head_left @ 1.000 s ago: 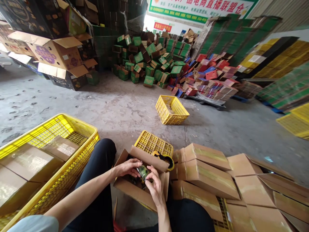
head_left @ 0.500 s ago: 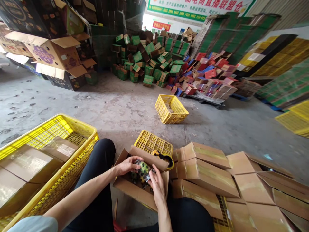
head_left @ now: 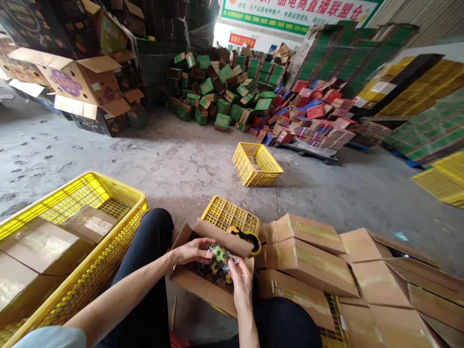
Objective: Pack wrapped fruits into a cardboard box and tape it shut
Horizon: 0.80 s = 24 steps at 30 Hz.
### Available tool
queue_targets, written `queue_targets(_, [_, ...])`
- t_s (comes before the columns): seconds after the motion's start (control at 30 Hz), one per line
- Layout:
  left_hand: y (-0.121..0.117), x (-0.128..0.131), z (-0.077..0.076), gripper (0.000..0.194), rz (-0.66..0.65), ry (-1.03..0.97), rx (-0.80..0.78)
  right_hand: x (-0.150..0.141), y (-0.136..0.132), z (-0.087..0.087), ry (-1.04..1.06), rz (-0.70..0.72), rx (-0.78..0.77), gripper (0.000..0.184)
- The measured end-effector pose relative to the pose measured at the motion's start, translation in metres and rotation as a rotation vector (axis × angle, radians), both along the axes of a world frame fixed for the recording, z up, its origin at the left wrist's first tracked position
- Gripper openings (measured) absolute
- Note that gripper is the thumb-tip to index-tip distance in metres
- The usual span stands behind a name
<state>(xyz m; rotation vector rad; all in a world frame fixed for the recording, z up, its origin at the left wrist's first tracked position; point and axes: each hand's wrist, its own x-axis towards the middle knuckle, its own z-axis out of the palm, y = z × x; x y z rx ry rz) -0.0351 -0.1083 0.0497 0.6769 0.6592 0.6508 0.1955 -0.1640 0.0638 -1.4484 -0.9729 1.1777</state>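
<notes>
Between my hands is a clear plastic bag (head_left: 219, 252) with green, dark-spotted produce inside; its exact kind I cannot make out. My left hand (head_left: 195, 251) pinches the bag's left side. On its right side, my right hand (head_left: 239, 275) grips the plastic between thumb and fingers. Both hands are over an open cardboard box (head_left: 207, 291) in front of my knees, its flaps folded outward. More dark and yellowish produce lies inside, partly hidden by the bag and my hands. A tape dispenser (head_left: 250, 238) in yellow and black rests just behind the box.
An upturned yellow crate (head_left: 232, 212) stands behind the box. Closed cardboard boxes (head_left: 308, 261) are stacked at my right. At my left, a large yellow crate (head_left: 141, 203) holds taped boxes. Farther off are another yellow crate (head_left: 266, 166) and a heap of green boxes (head_left: 221, 96).
The bagged produce has turned and shifted slightly between my hands. My right hand has moved a little right and lower, its fingers now pinching the plastic.
</notes>
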Motion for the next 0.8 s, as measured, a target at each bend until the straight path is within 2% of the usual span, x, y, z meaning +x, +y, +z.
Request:
queue_targets(0.1, [-0.0014, -0.0009, -0.0019, 0.086, -0.073, 0.041, -0.046, 0.004, 0.0013, -0.0016, -0.036, -0.015, -0.019, 0.047])
queue_targets(0.2, [-0.0021, -0.0002, -0.0028, 0.092, -0.104, 0.045, -0.068, 0.0033, 0.0022, 0.0011, -0.05, 0.034, -0.016, 0.049])
queue_targets(0.4, [0.0005, 0.0011, -0.0001, 0.062, 0.004, 0.038, -0.052, -0.0048, 0.0023, 0.0063, -0.034, 0.17, 0.049, 0.037])
queue_targets(0.53, [0.0025, 0.0003, -0.0025, 0.055, 0.084, 0.02, 0.003, -0.0053, 0.0018, 0.0031, -0.002, 0.142, 0.059, 0.037])
queue_targets(0.63, [0.0036, -0.0003, -0.0053, 0.063, 0.142, 0.008, 0.033, -0.0041, 0.0009, 0.0008, 0.104, 0.09, -0.006, 0.054])
queue_targets(0.8, [0.003, -0.0002, -0.002, 0.092, 0.162, -0.026, 0.084, -0.0027, 0.0003, 0.0034, 0.27, 0.02, -0.07, 0.06])
